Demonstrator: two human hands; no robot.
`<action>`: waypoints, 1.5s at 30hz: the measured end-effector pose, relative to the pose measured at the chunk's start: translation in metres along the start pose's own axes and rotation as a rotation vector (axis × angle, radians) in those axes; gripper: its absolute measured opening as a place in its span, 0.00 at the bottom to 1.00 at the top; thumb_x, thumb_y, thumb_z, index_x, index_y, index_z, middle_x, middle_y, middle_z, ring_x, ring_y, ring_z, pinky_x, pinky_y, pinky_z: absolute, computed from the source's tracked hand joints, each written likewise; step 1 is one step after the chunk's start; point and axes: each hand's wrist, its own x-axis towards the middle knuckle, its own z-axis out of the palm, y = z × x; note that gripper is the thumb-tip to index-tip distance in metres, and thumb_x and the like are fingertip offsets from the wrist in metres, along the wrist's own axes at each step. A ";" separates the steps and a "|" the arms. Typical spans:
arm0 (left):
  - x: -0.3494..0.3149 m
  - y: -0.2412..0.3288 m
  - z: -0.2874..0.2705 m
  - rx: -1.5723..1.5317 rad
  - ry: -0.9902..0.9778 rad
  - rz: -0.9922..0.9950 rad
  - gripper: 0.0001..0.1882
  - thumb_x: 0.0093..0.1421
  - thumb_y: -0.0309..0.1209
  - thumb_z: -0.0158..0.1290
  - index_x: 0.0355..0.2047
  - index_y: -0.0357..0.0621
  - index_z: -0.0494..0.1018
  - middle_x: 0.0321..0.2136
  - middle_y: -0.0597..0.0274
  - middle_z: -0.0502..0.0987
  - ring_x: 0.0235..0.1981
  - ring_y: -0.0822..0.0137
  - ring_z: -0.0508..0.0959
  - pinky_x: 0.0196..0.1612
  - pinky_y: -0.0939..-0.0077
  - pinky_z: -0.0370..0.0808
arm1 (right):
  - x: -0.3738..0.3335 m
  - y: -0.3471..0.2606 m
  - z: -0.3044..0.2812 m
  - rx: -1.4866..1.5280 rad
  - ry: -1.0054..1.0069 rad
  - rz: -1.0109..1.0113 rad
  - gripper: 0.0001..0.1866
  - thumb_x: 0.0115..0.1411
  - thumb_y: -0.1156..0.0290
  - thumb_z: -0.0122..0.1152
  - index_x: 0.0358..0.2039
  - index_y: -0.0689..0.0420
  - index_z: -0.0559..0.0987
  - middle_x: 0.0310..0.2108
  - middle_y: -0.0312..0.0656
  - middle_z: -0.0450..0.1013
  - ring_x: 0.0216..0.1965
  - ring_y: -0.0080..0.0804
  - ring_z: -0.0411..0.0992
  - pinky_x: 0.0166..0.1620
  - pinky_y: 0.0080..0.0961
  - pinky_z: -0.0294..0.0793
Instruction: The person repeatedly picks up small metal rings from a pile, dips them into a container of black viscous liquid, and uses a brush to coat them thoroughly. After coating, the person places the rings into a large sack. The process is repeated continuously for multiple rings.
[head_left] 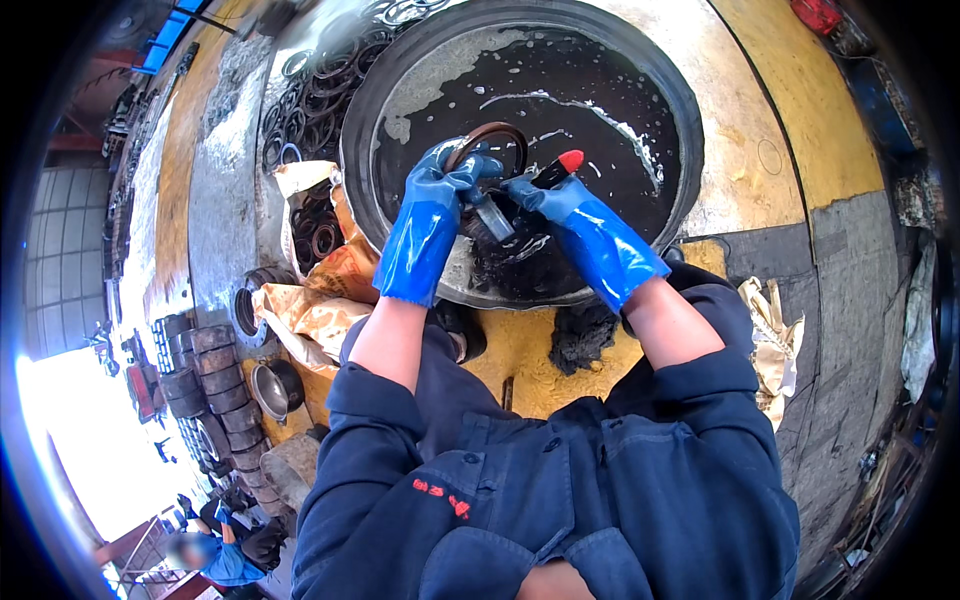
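Both my hands, in blue rubber gloves, are over a wide round black tub (690, 130) of dark liquid. My left hand (440, 178) is closed on a brown ring (508, 130), whose curve stands up toward the far side. My right hand (550, 198) grips a black-handled tool (552, 175) with a red end (571, 160) pointing away to the right. Between the hands sits a flat grey metal piece (494, 219); whether it belongs to the tool, I cannot tell. Light foam and streaks float on the liquid.
Many dark rings (320, 100) lie piled left of the tub. An opened paper sack (335, 260) holds more rings. Farther left are stacked cylindrical parts (225, 380) and a metal bowl (277, 389). A dark rag (583, 338) lies before the tub; another person (225, 555) is at lower left.
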 end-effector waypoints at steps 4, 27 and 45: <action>0.002 0.005 0.001 0.019 0.058 -0.032 0.15 0.66 0.27 0.56 0.52 0.37 0.74 0.37 0.55 0.85 0.22 0.76 0.74 0.27 0.83 0.70 | 0.005 -0.001 -0.023 -0.170 0.030 -0.046 0.16 0.59 0.60 0.68 0.44 0.55 0.84 0.39 0.43 0.82 0.42 0.31 0.80 0.49 0.30 0.77; 0.013 -0.004 -0.009 -0.152 0.072 0.042 0.16 0.63 0.23 0.56 0.52 0.37 0.75 0.38 0.52 0.85 0.20 0.77 0.75 0.23 0.86 0.68 | -0.001 -0.012 -0.010 -0.087 0.174 0.154 0.13 0.61 0.65 0.69 0.41 0.60 0.84 0.35 0.41 0.82 0.35 0.26 0.78 0.40 0.26 0.77; 0.023 -0.012 -0.031 0.631 0.158 0.451 0.27 0.58 0.35 0.64 0.57 0.44 0.73 0.49 0.52 0.81 0.49 0.52 0.81 0.51 0.61 0.78 | -0.022 -0.051 -0.028 -0.604 0.141 -0.100 0.20 0.59 0.47 0.69 0.44 0.47 0.86 0.36 0.41 0.82 0.39 0.36 0.79 0.45 0.32 0.77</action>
